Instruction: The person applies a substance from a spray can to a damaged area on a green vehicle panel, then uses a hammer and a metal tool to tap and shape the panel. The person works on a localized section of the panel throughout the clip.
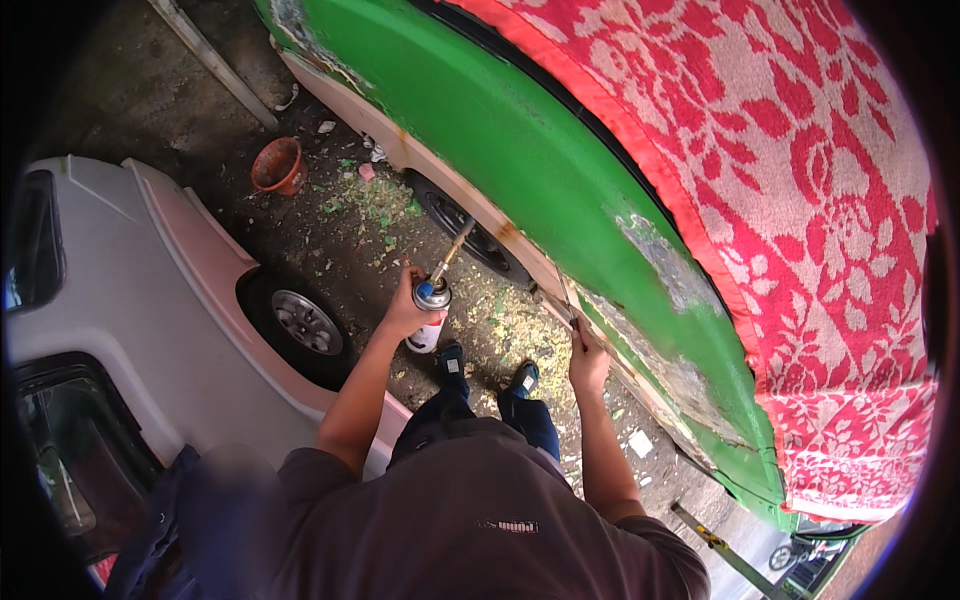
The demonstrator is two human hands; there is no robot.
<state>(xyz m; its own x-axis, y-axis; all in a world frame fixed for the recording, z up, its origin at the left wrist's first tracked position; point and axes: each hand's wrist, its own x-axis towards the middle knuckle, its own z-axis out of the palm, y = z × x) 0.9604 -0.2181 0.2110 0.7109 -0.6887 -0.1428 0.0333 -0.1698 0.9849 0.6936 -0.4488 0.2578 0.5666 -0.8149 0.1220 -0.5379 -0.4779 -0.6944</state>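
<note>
While a gas torch [425, 336] is being gripped by the left hand [403, 309], which is curled around it, its nozzle [450, 252] is being pointed toward the green vehicle [540, 150]. A thin tool [572, 313] is being held in the curled right hand [589, 362], near the vehicle's side; whether the panel is being touched cannot be told.

A person [450, 510] stands between one vehicle [190, 290] on the left and another [490, 110] on the right, a blanket [750, 190] over the latter's top. A torch [428, 330] sits in the left hand [402, 308], a tool [573, 316] in the right hand [590, 366] beside the right-hand bodywork. Ahead, a pot [279, 166] stands on the ground, left of scattered chips [370, 210].
</note>
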